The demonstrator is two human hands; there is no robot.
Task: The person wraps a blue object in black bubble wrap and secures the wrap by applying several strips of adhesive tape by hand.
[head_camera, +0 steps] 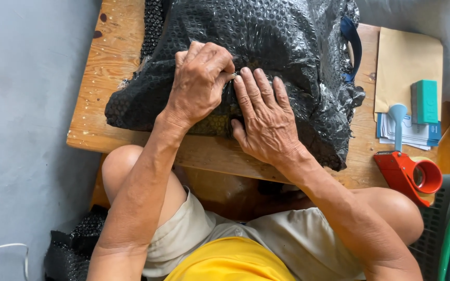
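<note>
Parcel: your black bubble-wrap bundle lies on the small wooden table, filling most of its top, with the near edge just above your knees.
Left hand: your left hand sits on the middle of the bundle, fingers curled and pinching something small at the fold; what is pinched is too small to tell.
Right hand: your right hand lies flat, fingers spread, pressing the wrap down just right of the left fingertips. It grips nothing.
Right of the parcel: red tape dispenser at the near right table edge; brown envelope at the far right, with a green block and a stack of paper slips on it.
Floor, near left: spare black bubble wrap by your left leg.
Risk 1: the fold may spring open if your flat hand lifts, since the wrap looks stiff and puffy.
Risk 2: the pinch may slip, as the film looks slick.
Risk 3: the dispenser overhangs the table edge; a nudge from your right forearm could knock it off.
</note>
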